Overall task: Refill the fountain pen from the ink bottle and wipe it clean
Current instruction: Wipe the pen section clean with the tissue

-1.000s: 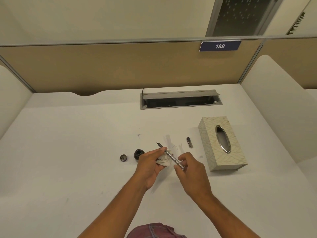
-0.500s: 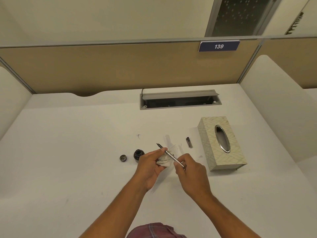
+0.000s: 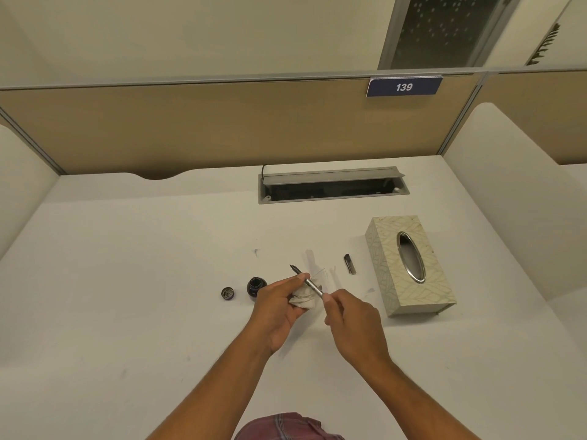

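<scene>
Your desk (image 3: 127,281) is white, w/ tan partition panels round it and a blue "139" plate (image 3: 403,87) at 1 o'clock on the back panel. A grey cable tray (image 3: 333,185) is set into the desk at 12 o'clock, lid propped up. The patterned tissue box (image 3: 409,265) lies at 2 o'clock from your hands, oval metal slot facing up, well apart from the pen work.

Your left hand (image 3: 279,304) is curled closed: thumb & fingers pinch the fountain pen (image 3: 309,283) near its front end, and a crumpled, grey-smudged tissue (image 3: 303,298) is bunched in the same hand, touching the underside of the barrel. Your right hand (image 3: 352,315) is also closed, fingertips pinched on the pen's rear end. So the pen sits between both hands, just above the desk, tilted w/ the dark nib pointing to 10–11 o'clock and poking out past your left thumb.

The ink bottle (image 3: 256,286) stands open on the desk at 9 o'clock, just beside your left hand; can't tell if they touch. Its cap (image 3: 228,293) lies further to 9 o'clock, near the bottle but apart, inside facing up. The pen cap (image 3: 349,263) lies flat at 1 o'clock from your hands, between them & the tissue box, touching neither.
</scene>
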Available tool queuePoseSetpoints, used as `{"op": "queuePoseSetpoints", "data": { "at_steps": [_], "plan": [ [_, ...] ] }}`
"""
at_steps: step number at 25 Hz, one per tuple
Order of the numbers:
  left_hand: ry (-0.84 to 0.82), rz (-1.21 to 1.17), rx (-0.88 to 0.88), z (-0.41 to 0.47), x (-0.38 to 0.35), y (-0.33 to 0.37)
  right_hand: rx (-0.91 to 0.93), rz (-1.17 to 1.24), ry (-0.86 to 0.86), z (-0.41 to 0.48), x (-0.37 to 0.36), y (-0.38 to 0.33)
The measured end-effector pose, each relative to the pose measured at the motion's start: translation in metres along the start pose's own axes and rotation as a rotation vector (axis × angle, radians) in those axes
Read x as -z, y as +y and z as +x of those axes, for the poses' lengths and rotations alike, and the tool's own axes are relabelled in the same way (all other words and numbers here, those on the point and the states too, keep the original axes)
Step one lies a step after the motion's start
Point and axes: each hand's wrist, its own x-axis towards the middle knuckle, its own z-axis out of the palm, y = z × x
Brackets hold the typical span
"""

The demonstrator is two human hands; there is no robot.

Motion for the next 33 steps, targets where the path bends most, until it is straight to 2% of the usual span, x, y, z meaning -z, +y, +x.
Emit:
{"op": "queuePoseSetpoints", "data": {
  "at_steps": [15,33],
  "plan": [
    [0.018,0.032,-0.004,-0.002,-0.001,0.000,-0.025,0.096,0.001,0.009,-0.012,0.015],
    [0.025,0.042,-0.016,-0.005,-0.003,0.006,-0.181,0.496,-0.092,0.009,-0.008,0.012]
  ]
}}
